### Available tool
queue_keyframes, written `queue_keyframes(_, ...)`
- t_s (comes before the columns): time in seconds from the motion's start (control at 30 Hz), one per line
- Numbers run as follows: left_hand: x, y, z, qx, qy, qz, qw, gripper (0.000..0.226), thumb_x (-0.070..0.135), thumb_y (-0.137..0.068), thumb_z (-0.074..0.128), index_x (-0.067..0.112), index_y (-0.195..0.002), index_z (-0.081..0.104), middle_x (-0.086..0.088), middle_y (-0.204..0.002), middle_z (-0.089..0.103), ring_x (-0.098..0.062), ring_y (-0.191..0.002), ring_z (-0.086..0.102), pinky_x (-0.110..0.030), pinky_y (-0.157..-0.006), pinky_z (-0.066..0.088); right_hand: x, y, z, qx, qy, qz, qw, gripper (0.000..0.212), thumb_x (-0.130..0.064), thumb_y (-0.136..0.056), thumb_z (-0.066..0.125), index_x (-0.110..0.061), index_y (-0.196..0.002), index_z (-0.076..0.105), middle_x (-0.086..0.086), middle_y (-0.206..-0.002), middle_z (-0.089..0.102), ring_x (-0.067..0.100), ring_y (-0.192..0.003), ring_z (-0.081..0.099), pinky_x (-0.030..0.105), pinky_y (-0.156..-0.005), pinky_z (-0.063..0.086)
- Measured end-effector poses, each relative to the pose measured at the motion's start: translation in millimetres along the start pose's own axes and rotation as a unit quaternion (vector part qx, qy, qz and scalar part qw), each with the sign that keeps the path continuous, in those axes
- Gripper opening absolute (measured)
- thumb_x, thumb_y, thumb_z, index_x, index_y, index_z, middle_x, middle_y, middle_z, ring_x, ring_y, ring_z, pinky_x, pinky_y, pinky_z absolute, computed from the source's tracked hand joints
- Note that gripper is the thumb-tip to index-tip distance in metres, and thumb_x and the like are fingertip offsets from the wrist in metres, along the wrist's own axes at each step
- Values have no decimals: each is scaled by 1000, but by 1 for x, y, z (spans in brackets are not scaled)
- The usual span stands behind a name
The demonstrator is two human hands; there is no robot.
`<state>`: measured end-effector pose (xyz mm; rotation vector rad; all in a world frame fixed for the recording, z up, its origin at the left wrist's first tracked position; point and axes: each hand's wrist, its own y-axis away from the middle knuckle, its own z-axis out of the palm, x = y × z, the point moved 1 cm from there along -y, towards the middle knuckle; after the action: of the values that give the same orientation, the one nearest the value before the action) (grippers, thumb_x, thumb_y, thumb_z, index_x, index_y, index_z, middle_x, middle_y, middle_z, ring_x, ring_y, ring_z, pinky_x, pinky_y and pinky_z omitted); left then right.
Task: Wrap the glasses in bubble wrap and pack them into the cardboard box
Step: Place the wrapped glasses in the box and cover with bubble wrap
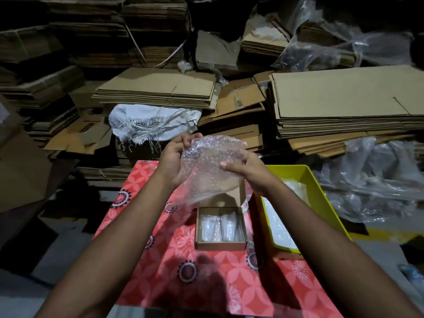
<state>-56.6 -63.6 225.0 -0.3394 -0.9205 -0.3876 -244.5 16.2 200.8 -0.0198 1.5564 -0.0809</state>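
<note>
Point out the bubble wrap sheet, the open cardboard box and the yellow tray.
bubble wrap sheet (207, 166), head view, middle of the sheet between the hands.
cardboard box (220, 245), head view, near wall.
yellow tray (320, 191), head view, right wall.

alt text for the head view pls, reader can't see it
Both hands, left and right, hold a bubble wrap sheet above an open cardboard box holding wrapped glasses, on a red patterned cloth. A yellow tray sits at right.

Dim room — light is falling from above onto the red patterned cloth (183, 260), forearms are casting shadows there; corners are darkening, edges bending wide-angle, softly blurred.
</note>
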Motion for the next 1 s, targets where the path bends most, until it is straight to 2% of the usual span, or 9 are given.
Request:
queue_keyframes(0.13, 4, 1, -5, 31, -9, -23, 999, 23, 27, -96, 48, 18, -110, 64, -11, -122, 65, -36, -122, 57, -54, -107, 41, -10, -2, 4, 63, -55, 3, 997, 26, 7, -79, 76, -3, -101, 68, 6, -91, 78, 20, -88, 74, 32, -80, 61)
queue_keyframes(0.23, -4, 10, -4, 31, -183, -79, 979, 63, 66, -94, 45, 30, -145, 41, 6, -133, 59, -20, -126, 54, -48, -107, 40, -22, -2, 4, 103, -105, 5, 989, 30, 13, -77, 75, -3, -100, 64, 10, -91, 75, 21, -83, 75, 31, -71, 62)
queue_keyframes(0.37, -16, 17, 3, 31, -264, -79, 961, 42, 41, -77, 75, 13, -107, 68, -2, -106, 72, -20, -107, 64, -39, -97, 48, -30, -5, -3, 135, -112, -16, 984, 45, 15, -72, 78, -8, -108, 64, 11, -96, 76, 29, -94, 74, 37, -81, 62)
queue_keyframes(0.5, -13, 8, 8, 66, -228, -33, 971, 7, 4, -84, 74, 5, -89, 69, -3, -83, 76, -15, -81, 71, -29, -80, 57, -21, -3, -14, 39, -38, 62, 997, 22, -23, -91, 72, -9, -107, 66, -1, -91, 74, 15, -84, 72, 29, -71, 56)
queue_keyframes(0.63, -9, 0, 8, 68, -231, -33, 970, 12, -4, -87, 68, 7, -93, 68, -4, -87, 75, -17, -86, 70, -33, -89, 56, -11, -2, -18, 15, 44, 27, 999, 36, -39, -90, 71, -5, -81, 65, -1, -63, 43, 15, -61, 36, 29, -61, 31)
queue_keyframes(0.7, -10, -1, 8, 52, -222, -37, 973, 14, -3, -90, 66, 8, -98, 67, -3, -89, 76, -18, -88, 71, -31, -84, 57, -15, -2, -17, 45, 75, -30, 996, 29, -25, -88, 77, -6, -70, 66, -3, -61, 56, 11, -59, 49, 26, -59, 41)
queue_keyframes(0.8, -11, 3, 8, 23, -266, -29, 963, 17, 8, -90, 70, 18, -102, 64, 6, -92, 77, -14, -90, 73, -25, -75, 58, -19, -1, -18, 75, 55, -45, 995, 11, -7, -80, 82, -6, -87, 73, 10, -85, 77, 20, -81, 74, 36, -78, 61)
queue_keyframes(0.9, -14, 1, -3, 12, -356, 3, 934, 29, 13, -85, 77, 15, -112, 66, -4, -108, 75, -23, -101, 72, -35, -86, 57, -22, 0, -22, 31, 93, -30, 995, 21, -9, -79, 83, -6, -96, 72, 10, -93, 77, 24, -90, 75, 36, -79, 61)
queue_keyframes(1.0, -13, 2, -8, 3, -381, 18, 924, 20, 11, -90, 73, 9, -109, 67, -5, -102, 75, -16, -93, 72, -32, -81, 57, -21, 1, -25, -27, 152, -25, 988, 17, -22, -95, 66, -6, -88, 66, 1, -74, 66, 11, -68, 64, 28, -62, 52)
